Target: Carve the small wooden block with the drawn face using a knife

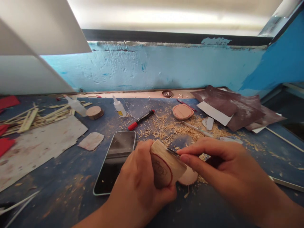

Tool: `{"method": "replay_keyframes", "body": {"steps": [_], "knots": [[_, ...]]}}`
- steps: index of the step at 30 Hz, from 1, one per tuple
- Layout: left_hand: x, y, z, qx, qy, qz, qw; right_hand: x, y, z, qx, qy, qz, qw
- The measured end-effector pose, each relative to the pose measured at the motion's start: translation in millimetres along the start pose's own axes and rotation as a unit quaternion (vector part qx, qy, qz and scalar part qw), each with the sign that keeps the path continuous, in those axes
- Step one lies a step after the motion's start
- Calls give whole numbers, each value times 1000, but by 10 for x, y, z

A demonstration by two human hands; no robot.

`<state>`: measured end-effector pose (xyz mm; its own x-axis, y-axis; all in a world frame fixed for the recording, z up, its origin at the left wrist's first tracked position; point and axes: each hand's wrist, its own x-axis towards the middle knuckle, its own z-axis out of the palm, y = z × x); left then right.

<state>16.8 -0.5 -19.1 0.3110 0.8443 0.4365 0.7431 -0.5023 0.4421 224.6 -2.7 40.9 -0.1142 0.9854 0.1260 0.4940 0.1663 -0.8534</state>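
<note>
Fingers of left hand [140, 180] clasp wood block [166, 164]; right hand [213, 161] pinches blade [173, 152] at its edge.

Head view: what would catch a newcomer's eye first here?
Front and centre, the left hand grips a pale wooden block with a red-outlined drawing while the right hand presses a thin metal blade to it. Behind lie pale wood shavings; left, a dark-screened smartphone.
</note>
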Motion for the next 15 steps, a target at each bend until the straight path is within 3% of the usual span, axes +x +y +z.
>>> {"method": "replay_keyframes", "body": {"steps": [7,15], "knots": [[-55,11,22,16,2,37,999,-38,6,77,18,43,-31,998],[-58,-19,20,22,18,14,999,-7,-64,-112,-22,-5,-43,999]]}}
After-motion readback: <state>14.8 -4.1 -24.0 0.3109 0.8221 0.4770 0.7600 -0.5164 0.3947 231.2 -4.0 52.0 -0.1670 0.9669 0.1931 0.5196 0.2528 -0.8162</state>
